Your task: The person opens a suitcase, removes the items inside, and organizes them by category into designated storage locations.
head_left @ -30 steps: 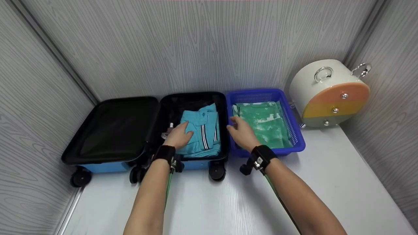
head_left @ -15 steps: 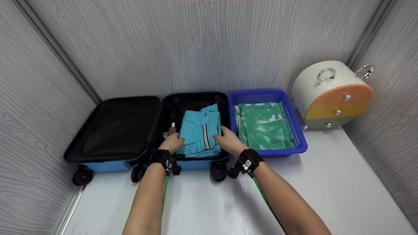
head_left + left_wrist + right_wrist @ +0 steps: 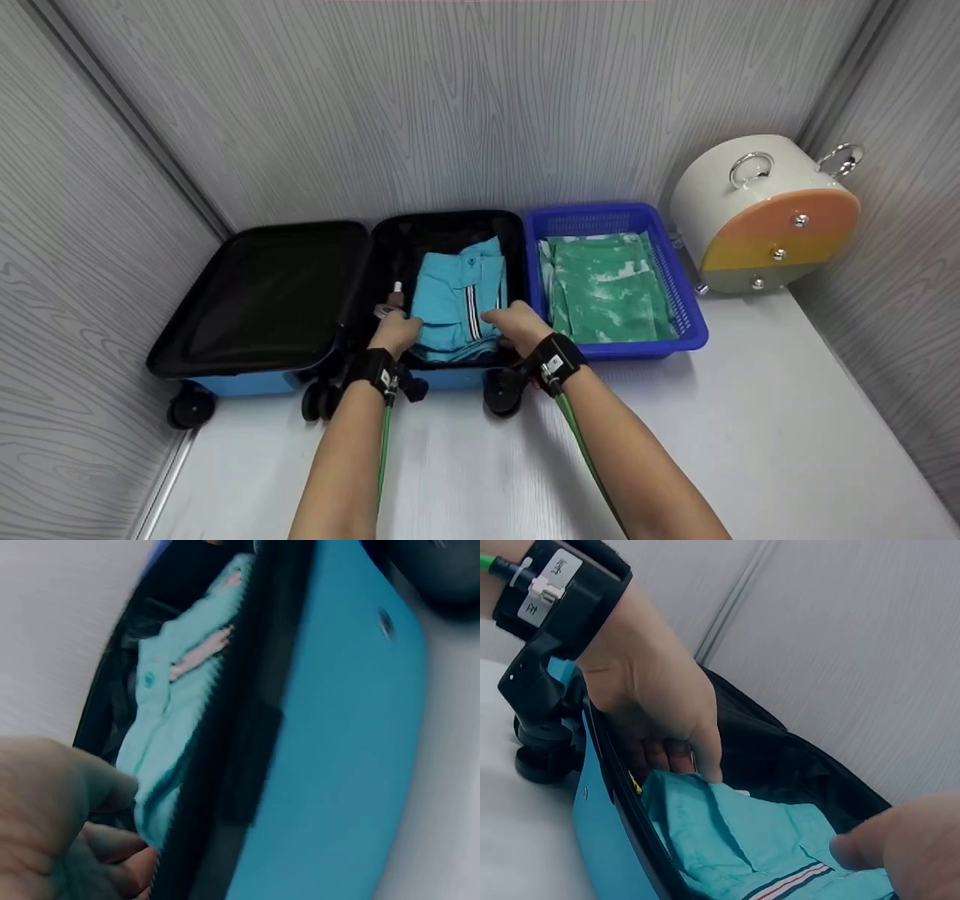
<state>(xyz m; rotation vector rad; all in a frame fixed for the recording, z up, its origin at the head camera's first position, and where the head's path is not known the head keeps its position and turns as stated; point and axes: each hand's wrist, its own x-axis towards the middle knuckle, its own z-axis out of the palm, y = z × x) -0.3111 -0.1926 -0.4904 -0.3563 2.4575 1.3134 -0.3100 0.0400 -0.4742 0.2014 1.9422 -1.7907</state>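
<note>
Folded blue trousers (image 3: 450,296) with a waist button and a striped side band lie in the right half of an opened suitcase (image 3: 442,379). My left hand (image 3: 396,332) holds their left edge, thumb at the cloth and fingers curled lower down, as the left wrist view shows. At the opposite edge my right hand (image 3: 519,324) grips the trousers, thumb over the top near the stripe; its other fingers are mostly hidden. In the right wrist view the left hand (image 3: 667,690) reaches down inside the black rim (image 3: 630,825). A small white-capped bottle (image 3: 396,295) lies just beyond the left hand.
The suitcase's other half (image 3: 262,300) lies open at left, black inside. A blue plastic basket (image 3: 694,330) with folded green-and-white cloth (image 3: 607,289) stands to the right. Beyond it sits a round cream case (image 3: 750,195) with chrome rings. Patterned walls close off the back and sides.
My right hand has come left from over the basket to the trousers' right edge. My left hand has drawn back from above the trousers to their left edge. The trousers have barely shifted.
</note>
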